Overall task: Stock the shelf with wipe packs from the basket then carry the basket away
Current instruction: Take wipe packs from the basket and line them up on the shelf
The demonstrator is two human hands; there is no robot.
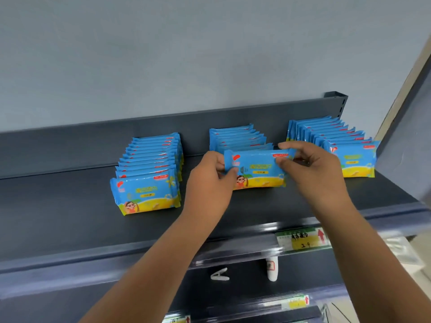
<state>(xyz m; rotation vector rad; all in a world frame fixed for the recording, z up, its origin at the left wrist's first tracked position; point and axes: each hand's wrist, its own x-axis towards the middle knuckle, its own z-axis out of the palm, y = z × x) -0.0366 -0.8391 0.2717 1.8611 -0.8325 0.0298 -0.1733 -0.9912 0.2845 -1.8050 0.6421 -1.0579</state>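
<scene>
From over the person's shoulders, the dark shelf [70, 217] carries three files of blue and yellow wipe packs, all standing on edge with faces forward, presumably so shoppers can read them. The left row [149, 164] and right row [338, 141] reach further forward than the middle row [235, 138], which seems to be the one being filled. There, the left hand [210, 180] pinches one end of a wipe pack [256, 169] and the right hand [310, 169] nips its upper right edge, holding it upright at the front of that file. The basket is out of sight. A price label [303, 238] hangs on the shelf lip.
</scene>
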